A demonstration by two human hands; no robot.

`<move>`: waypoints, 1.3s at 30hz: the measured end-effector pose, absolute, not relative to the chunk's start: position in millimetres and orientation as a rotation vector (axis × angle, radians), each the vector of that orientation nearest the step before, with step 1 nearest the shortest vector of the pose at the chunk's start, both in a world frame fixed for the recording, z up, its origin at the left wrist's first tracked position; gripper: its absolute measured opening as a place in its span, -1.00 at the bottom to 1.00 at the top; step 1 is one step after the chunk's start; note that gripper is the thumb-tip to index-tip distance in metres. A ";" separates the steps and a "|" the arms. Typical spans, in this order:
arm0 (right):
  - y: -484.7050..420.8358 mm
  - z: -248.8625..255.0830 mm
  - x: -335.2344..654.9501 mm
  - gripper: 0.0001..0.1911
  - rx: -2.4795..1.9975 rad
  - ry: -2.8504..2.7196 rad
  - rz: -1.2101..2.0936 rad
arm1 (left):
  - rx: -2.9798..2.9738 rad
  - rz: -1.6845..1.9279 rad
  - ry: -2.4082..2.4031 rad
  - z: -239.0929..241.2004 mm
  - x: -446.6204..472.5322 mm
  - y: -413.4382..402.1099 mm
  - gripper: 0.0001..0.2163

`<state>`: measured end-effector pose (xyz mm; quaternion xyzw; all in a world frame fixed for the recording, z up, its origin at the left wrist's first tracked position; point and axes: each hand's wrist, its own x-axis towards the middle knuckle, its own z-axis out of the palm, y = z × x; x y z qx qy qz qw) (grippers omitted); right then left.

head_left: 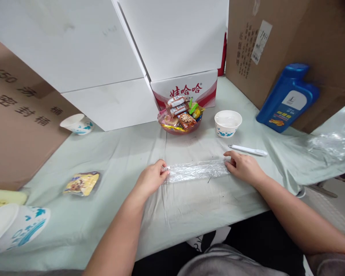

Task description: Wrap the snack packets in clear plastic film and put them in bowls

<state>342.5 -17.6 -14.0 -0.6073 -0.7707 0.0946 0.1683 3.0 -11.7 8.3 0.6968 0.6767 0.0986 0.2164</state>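
Grey clothing [232,262] sits closest to my remote view; inside the worktop's [123,143] near edge, the left hand [153,177] and right hand [243,166], well apart, pinch opposite ends of a clear plastic strip [198,171], I judge to keep it straight.

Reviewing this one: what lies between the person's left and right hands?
In the head view, a strip of clear, crinkled plastic runs from the left hand to the right hand, over the pale green tablecloth.

Crinkled clear plastic strip [197,171] — long, narrow, shiny — stretched out sideways, below and right of frame centre
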 end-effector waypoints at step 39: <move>-116.0 5.4 362.6 -0.76 -0.774 -2.455 0.129 | 2.648 0.286 1.414 2.7 56.4 -56.2 -0.71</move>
